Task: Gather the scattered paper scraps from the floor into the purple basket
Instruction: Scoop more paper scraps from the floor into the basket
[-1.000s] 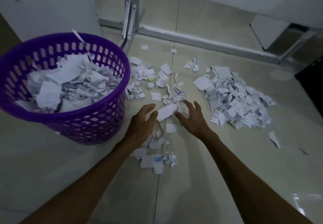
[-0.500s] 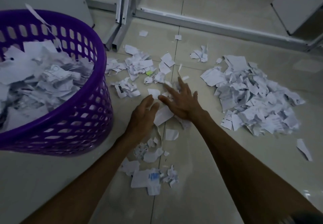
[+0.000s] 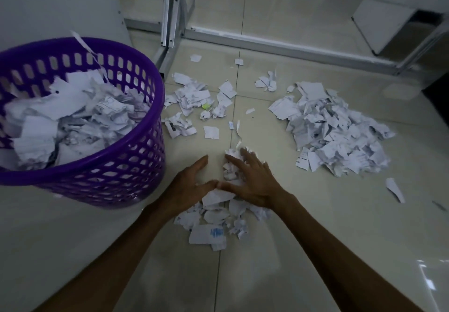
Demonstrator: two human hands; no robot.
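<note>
The purple basket (image 3: 102, 173) stands on the floor at the left, heaped with torn white paper. My left hand (image 3: 187, 185) lies flat on the tiles beside a small clump of paper scraps (image 3: 230, 165), fingers straight. My right hand (image 3: 252, 180) presses down on that clump with spread fingers, thumb meeting my left thumb. More scraps (image 3: 211, 221) lie just below both hands. A large pile of scraps (image 3: 335, 129) sits to the right, and a smaller scatter (image 3: 194, 100) lies beside the basket.
A grey metal table frame (image 3: 170, 19) with a floor rail (image 3: 279, 49) runs across the back. A white panel (image 3: 56, 5) stands behind the basket. A lone strip of paper (image 3: 394, 189) lies at the far right on the beige tiled floor.
Both hands have dragged scraps back toward me, merging them with the small heap near my wrists. My right hand drew in from its farther reach. The camera view shifted right.
</note>
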